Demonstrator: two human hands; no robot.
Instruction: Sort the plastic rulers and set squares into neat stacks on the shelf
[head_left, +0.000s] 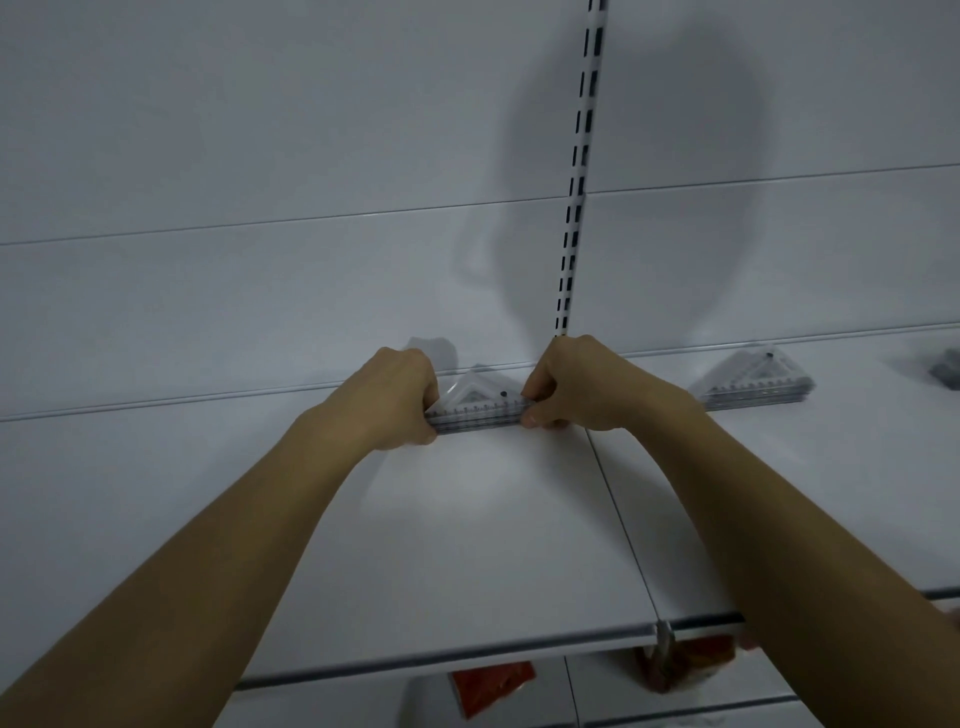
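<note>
We have both hands on a stack of clear set squares (478, 408) at the back of the white shelf (467, 519), close against the rear panel and just left of the slotted upright (576, 208). Our left hand (395, 400) grips the stack's left end with fingers curled round it, and our right hand (566, 387) pinches the right end between thumb and fingertips — so the stack is held from both sides, long scaled edge toward us. We judge this to be the squaring-up step: pressing the ends inward so the pieces line up one on another. A second stack of set squares (753, 387) already lies further right on the shelf, well apart from ours. Next, we think, the move calls for letting go gently — fingers easing off without dragging the top pieces askew. Whether any loose rulers remain to sort, we cannot tell from here.
</note>
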